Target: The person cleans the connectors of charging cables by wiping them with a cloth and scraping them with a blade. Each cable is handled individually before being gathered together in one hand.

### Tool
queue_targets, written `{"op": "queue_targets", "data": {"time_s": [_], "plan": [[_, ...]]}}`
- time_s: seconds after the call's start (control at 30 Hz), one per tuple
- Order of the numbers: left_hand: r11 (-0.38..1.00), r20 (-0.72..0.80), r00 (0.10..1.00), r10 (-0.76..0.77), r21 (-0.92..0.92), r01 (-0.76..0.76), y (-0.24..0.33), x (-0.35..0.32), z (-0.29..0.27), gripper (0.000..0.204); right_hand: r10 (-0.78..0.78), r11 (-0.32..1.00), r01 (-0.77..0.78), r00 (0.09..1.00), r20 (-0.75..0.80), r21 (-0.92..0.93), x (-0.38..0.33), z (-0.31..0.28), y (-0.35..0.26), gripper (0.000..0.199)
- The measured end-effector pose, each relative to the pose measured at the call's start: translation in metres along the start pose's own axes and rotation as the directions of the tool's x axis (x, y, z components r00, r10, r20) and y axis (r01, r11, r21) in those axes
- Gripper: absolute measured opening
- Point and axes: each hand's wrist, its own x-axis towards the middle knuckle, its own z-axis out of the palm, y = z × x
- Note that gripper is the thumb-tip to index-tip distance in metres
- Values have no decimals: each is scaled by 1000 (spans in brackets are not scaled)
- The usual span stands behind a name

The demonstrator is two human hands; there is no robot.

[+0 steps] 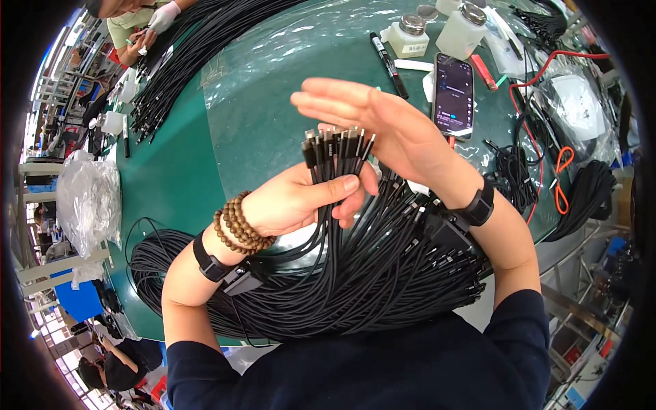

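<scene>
My left hand (321, 195) is closed round a bunch of black USB cables (335, 152), thumb across the front. Their metal-tipped plugs point up and away, roughly level with one another. Just beyond the plugs, my right hand (383, 119) is held flat with fingers stretched out to the left, holding nothing. Whether its palm touches the plug tips I cannot tell. The held cables run down into a large pile of black cables (328, 294) lying across the near side of the table and against my body. Many loose plugs stick out at the pile's right end.
On the green table (164, 164) at the far right stand a phone (453, 96), a black marker (389, 65) and white bottles (408, 37). Another cable bundle (198, 48) lies far left near a co-worker's gloved hand (164, 17). Plastic bags (87, 201) hang at the left edge.
</scene>
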Motion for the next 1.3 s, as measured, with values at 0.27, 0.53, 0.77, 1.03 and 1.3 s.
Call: {"op": "queue_targets", "data": {"time_s": [0.27, 0.53, 0.77, 1.03, 1.3], "plan": [[714, -89, 937, 337, 673, -193, -12, -12, -11, 29, 319, 891, -283, 947, 47, -354, -9, 24, 6, 47], [463, 131, 923, 363, 834, -300, -17, -13, -32, 48, -43, 745, 192, 970, 241, -639, -8, 16, 24, 51], [567, -48, 871, 489, 777, -275, -18, -10, -16, 28, -36, 712, 181, 974, 223, -678, -7, 22, 15, 45], [952, -232, 928, 292, 164, -259, -12, 1, -5, 26, 249, 857, -216, 968, 10, -468, -9, 23, -21, 45], [988, -343, 929, 139, -19, -155, 0, -2, -4, 24, 12, 653, -91, 994, -110, -752, -2, 4, -21, 19]]}}
